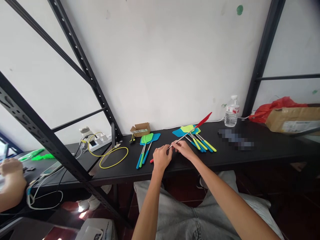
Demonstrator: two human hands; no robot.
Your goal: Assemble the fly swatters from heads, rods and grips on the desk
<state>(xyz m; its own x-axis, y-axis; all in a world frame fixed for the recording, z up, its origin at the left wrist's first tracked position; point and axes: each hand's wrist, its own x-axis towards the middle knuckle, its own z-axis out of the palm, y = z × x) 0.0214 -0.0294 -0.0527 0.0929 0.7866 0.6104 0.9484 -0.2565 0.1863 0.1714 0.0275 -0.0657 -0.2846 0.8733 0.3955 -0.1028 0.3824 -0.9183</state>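
Observation:
A red fly swatter (pixel 204 120) slants up to the right across my hands, its thin metal rod between them. My left hand (pixel 162 158) is closed around the rod near the red handle, whose end shows past the hand. Farther up the same rod, my right hand (pixel 183 149) pinches it. To the left lie a green fly swatter (pixel 147 138) and a blue fly swatter (pixel 155 137), overlapping. Several more swatters, with yellow-green handles (pixel 208 145) and blue ones, are fanned out on the black table (pixel 175 170) right of my hands, partly behind the red swatter.
A small open cardboard box (pixel 141 129) and a yellow cable (pixel 113 165) are at the left, near a white power strip (pixel 100 142). Right of the swatters are a water bottle (pixel 231 113), a blurred-out item (pixel 235 139) and a larger box (pixel 292 120). Another person's arm (pixel 11 183) rests far left.

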